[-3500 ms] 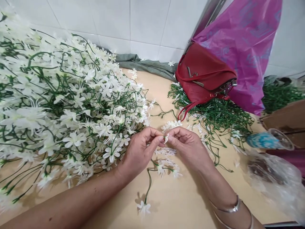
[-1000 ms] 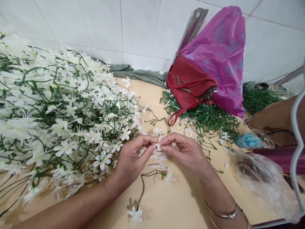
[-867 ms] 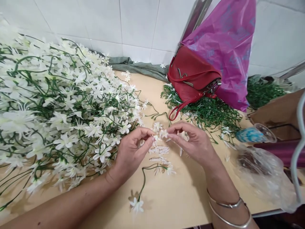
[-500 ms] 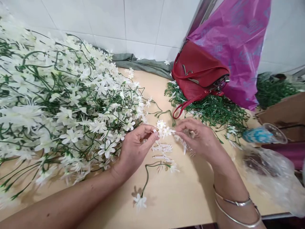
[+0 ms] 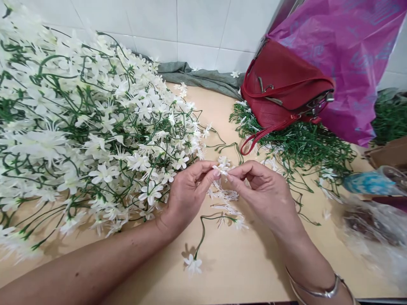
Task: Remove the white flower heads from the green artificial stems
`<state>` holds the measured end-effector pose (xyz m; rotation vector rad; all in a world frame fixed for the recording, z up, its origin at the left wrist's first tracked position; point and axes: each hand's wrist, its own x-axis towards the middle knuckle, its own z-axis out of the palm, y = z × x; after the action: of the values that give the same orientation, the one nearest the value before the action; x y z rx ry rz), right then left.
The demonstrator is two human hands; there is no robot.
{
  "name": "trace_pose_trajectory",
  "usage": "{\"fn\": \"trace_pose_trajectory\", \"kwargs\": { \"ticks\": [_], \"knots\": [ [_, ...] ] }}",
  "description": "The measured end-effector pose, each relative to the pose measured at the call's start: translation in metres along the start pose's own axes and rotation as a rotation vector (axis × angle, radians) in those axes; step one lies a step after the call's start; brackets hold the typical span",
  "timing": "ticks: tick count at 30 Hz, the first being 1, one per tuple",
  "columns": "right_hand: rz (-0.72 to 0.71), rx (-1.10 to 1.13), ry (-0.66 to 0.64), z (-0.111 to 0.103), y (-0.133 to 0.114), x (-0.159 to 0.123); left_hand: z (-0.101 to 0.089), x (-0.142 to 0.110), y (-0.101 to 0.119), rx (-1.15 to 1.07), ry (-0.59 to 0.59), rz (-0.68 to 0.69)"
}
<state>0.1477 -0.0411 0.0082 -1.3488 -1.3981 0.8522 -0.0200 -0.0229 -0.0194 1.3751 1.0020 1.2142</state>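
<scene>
My left hand and my right hand meet over the middle of the tan table. Both pinch a small white artificial flower between thumb and fingertips. Just below the fingers lie thin white stamen pieces. A green stem with white blossoms trails from under my hands toward the near edge. A big heap of finished white flower sprays covers the left side, right beside my left hand.
A red handbag sits at the back right on a pile of bare green stems, against a purple plastic bag. Grey cloth lies along the tiled wall. A clear plastic bag and a blue-patterned cup are at the right.
My right hand had drifted to the right, away from the left; it has come back and both pinch the flower together again. The camera view shifted slightly.
</scene>
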Motion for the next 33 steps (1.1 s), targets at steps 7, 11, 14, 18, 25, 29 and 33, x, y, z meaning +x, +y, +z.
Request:
{"fn": "trace_pose_trajectory", "kwargs": {
  "ticks": [7, 11, 14, 18, 25, 29, 33],
  "knots": [
    [0.082, 0.011, 0.035, 0.007, -0.007, -0.002, 0.001, -0.002, 0.003, 0.119, -0.022, 0.087],
    [0.117, 0.126, 0.033, 0.012, -0.006, -0.003, 0.000, -0.002, 0.001, 0.162, -0.035, 0.154],
    [0.156, 0.199, 0.031, 0.013, -0.002, -0.002, -0.001, -0.001, 0.000, 0.184, -0.044, 0.177],
    [0.154, 0.172, -0.009, 0.013, 0.002, 0.000, -0.001, -0.002, 0.004, 0.171, -0.059, 0.165],
    [-0.093, -0.023, 0.135, 0.005, 0.003, 0.006, 0.001, -0.004, 0.012, 0.230, -0.075, 0.104],
    [-0.096, 0.118, 0.240, -0.006, 0.010, 0.015, 0.003, -0.005, 0.010, 0.153, -0.091, 0.133],
    [-0.092, 0.131, 0.321, -0.013, 0.015, 0.021, 0.002, -0.008, 0.008, 0.100, -0.083, 0.186]
  ]
}}
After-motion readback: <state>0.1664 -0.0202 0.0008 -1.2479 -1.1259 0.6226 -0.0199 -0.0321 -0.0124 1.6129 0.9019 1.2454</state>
